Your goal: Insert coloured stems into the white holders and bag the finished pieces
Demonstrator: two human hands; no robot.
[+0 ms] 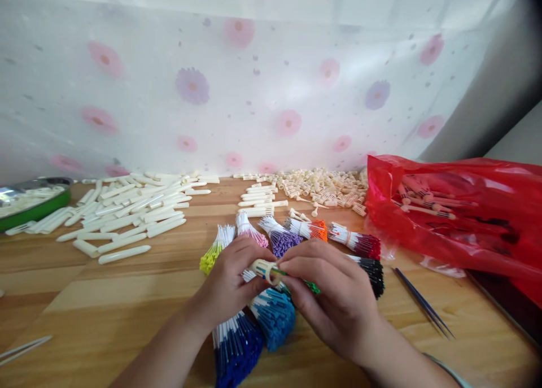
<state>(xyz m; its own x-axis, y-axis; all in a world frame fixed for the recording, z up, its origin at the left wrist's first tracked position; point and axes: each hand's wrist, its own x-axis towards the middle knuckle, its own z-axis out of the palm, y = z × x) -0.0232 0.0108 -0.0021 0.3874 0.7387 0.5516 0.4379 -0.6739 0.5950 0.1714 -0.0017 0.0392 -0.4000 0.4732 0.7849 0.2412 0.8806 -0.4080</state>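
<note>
My left hand point(228, 283) is closed on a short cream pen barrel point(262, 270) with slots, its open end turned toward my right hand. Thumb and fingers of my right hand point(334, 297) pinch a thin green pen refill point(278, 272) at the barrel's open end; how far in its tip reaches is hidden. Around both hands lie bundles of thin refills with coloured ends: yellow point(210, 258), purple point(287, 241), orange point(315, 230), dark red point(368, 244), black point(372, 275), teal point(274, 314) and dark blue point(237, 345). The green bundle point(312, 287) is mostly covered by my right hand.
Cream pen tubes point(127, 207) lie spread at the left, beside a green bowl point(55, 203) of more parts. Slotted barrel pieces point(322, 187) are heaped at the back. Right are a red plastic bag point(466, 207) and dark tweezers point(424, 303); pale tweezers point(25, 349) lie far left.
</note>
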